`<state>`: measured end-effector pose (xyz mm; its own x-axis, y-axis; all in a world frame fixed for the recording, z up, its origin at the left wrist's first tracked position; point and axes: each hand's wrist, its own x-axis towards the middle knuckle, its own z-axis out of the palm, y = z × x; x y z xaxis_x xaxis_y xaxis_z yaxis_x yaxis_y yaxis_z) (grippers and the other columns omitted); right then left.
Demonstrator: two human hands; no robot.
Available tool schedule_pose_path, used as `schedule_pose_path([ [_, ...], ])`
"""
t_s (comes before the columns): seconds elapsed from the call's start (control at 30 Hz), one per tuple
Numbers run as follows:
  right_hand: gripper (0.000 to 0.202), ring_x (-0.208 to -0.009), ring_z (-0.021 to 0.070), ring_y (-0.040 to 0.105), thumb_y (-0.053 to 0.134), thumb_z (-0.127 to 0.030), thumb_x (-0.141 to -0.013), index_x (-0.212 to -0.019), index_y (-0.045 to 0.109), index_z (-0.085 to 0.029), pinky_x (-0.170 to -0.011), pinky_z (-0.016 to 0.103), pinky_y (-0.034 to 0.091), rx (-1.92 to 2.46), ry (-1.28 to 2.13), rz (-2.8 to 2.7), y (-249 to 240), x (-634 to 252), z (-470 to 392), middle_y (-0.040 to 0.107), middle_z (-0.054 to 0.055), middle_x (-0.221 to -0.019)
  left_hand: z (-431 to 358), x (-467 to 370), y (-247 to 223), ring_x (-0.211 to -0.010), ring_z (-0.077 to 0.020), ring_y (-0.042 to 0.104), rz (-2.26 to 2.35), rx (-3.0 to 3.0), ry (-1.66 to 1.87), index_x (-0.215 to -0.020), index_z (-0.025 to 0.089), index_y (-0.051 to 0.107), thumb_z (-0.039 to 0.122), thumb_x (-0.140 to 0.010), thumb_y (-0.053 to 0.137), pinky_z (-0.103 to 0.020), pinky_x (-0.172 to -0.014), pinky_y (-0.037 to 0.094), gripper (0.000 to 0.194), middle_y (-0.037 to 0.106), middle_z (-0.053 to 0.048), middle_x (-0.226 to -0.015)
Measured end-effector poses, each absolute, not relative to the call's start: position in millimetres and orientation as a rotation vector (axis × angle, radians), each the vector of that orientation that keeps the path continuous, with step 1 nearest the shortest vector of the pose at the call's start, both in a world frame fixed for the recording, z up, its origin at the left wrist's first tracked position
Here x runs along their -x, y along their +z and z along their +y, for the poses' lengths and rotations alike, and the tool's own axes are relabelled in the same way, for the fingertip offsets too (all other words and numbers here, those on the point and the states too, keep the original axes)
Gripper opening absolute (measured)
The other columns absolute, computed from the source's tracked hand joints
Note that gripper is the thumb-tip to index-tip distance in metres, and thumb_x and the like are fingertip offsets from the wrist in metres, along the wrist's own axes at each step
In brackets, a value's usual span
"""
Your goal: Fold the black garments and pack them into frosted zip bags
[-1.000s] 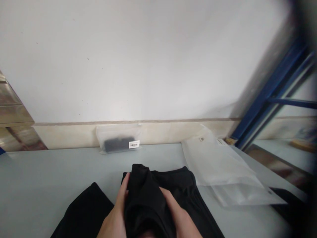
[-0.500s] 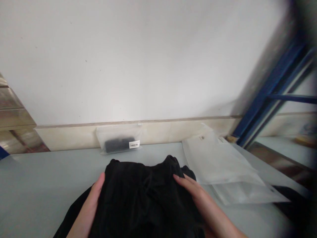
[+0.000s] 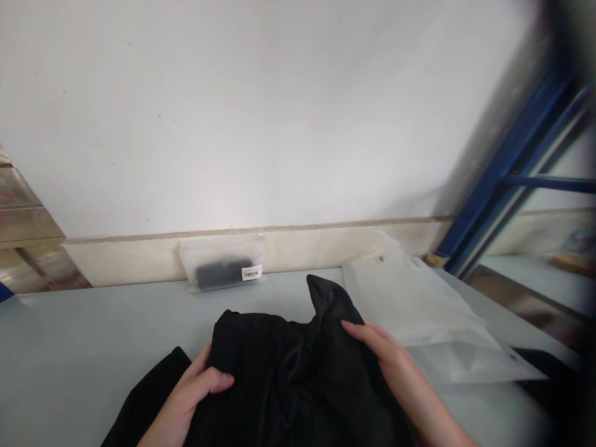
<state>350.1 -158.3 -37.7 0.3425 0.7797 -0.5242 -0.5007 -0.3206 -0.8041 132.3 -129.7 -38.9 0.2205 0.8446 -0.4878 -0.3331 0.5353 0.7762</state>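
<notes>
Black cloth (image 3: pixel 261 372) front-centre over surface (image 3: pixel 69 347), near edge out of frame. Left hand (image 3: pixel 198 388), right hand (image 3: pixel 391 357) part-closed, each gripping a side, thumbs on top. Looks like spreading/handling; shifting it calls for even grips. Clear bags (image 3: pixel 400 298) tight at right; surface shows toward left edge. Bagged dark item (image 3: pixel 223 273) at back edge.

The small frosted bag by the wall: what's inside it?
Inside the bag, a dark bundle shows through low down. A white barcode label covers part of it, and the cloudy plastic hides what it is.
</notes>
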Motion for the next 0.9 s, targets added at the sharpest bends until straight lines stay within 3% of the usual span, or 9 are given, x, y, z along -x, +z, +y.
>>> schedule_pose_path([
  [0.17, 0.034, -0.077, 0.0241, 0.065, 0.059, -0.047, -0.079, -0.099, 0.059, -0.021, -0.069, 0.033, 0.053, 1.450, 1.160, -0.704, -46, -354, -156, 0.068, 0.005, -0.085, -129, -130, -42, -0.111, -0.0249, 0.058, 1.033, -0.568, 0.865, -0.126, 0.021, 0.051, 0.015, -0.074, 0.056, -0.036, -0.098, 0.042, 0.053, 0.067, -0.003, -0.111],
  [0.3, 0.029, -0.079, 0.0218, 0.060, 0.055, -0.042, -0.083, -0.104, 0.054, -0.022, -0.057, 0.028, 0.048, 1.550, 0.361, -1.261, -46, -359, -162, 0.062, 0.006, -0.093, -129, -130, -47, -0.104, -0.0263, 0.062, 1.045, -0.504, 0.803, -0.134, 0.026, 0.040, 0.017, -0.072, 0.056, -0.040, -0.093, 0.046, 0.064, 0.069, -0.003, -0.106],
  [0.4, 0.009, -0.075, 0.0186, 0.058, 0.048, -0.027, -0.088, -0.096, 0.053, -0.024, -0.055, 0.026, 0.044, 1.415, -0.003, -1.544, -39, -363, -170, 0.060, 0.005, -0.090, -129, -132, -48, -0.109, -0.0291, 0.059, 1.068, -0.604, 0.792, -0.134, 0.026, 0.039, 0.021, -0.073, 0.055, -0.044, -0.092, 0.046, 0.063, 0.065, -0.005, -0.114],
  [0.5, 0.013, -0.068, 0.0154, 0.057, 0.043, -0.016, -0.089, -0.084, 0.053, -0.023, -0.061, 0.027, 0.044, 1.255, 0.046, -1.938, -28, -364, -173, 0.059, 0.002, -0.076, -130, -129, -52, -0.125, -0.0284, 0.044, 1.250, -1.004, 0.908, -0.134, 0.025, 0.037, 0.029, -0.077, 0.057, -0.045, -0.103, 0.035, 0.060, 0.050, -0.006, -0.135],
  [0.6, 0.003, -0.068, 0.0170, 0.059, 0.055, -0.023, -0.086, -0.085, 0.058, -0.021, -0.061, 0.028, 0.046, 1.298, 0.169, -2.305, -20, -360, -173, 0.061, 0.001, -0.076, -132, -123, -58, -0.131, -0.0276, 0.034, 1.478, -1.647, 1.103, -0.132, 0.025, 0.042, 0.034, -0.076, 0.062, -0.043, -0.109, 0.025, 0.060, 0.040, -0.004, -0.143],
  [0.67, 0.022, -0.073, 0.0217, 0.061, 0.071, -0.035, -0.074, -0.088, 0.062, -0.020, -0.064, 0.031, 0.048, 1.435, 0.178, -2.411, -22, -354, -172, 0.064, 0.003, -0.082, -135, -123, -62, -0.126, -0.0300, 0.041, 1.405, -2.055, 1.086, -0.124, 0.028, 0.053, 0.035, -0.072, 0.067, -0.042, -0.106, 0.030, 0.055, 0.048, -0.004, -0.137],
  [0.73, 0.041, -0.079, 0.0273, 0.062, 0.082, -0.036, -0.059, -0.091, 0.064, -0.017, -0.068, 0.035, 0.048, 1.567, 0.117, -2.450, -28, -349, -172, 0.066, 0.007, -0.088, -137, -129, -64, -0.114, -0.0331, 0.053, 1.245, -2.302, 0.895, -0.114, 0.029, 0.063, 0.033, -0.065, 0.073, -0.042, -0.098, 0.040, 0.050, 0.061, -0.005, -0.123],
  [0.8, 0.032, -0.081, 0.0287, 0.062, 0.080, -0.022, -0.061, -0.090, 0.065, -0.016, -0.071, 0.037, 0.048, 1.636, 0.077, -2.503, -33, -346, -172, 0.066, 0.008, -0.089, -137, -137, -62, -0.098, -0.0327, 0.062, 1.202, -2.333, 0.750, -0.106, 0.029, 0.069, 0.027, -0.065, 0.071, -0.041, -0.088, 0.047, 0.041, 0.069, -0.006, -0.106],
  [0.9, 0.018, -0.077, 0.0219, 0.062, 0.060, -0.004, -0.075, -0.085, 0.063, -0.018, -0.069, 0.032, 0.047, 1.623, 0.216, -2.556, -27, -352, -169, 0.065, 0.003, -0.084, -132, -136, -48, -0.094, -0.0276, 0.065, 1.358, -2.098, 0.887, -0.100, 0.028, 0.069, 0.027, -0.077, 0.061, -0.035, -0.086, 0.048, 0.024, 0.071, -0.004, -0.100],
])
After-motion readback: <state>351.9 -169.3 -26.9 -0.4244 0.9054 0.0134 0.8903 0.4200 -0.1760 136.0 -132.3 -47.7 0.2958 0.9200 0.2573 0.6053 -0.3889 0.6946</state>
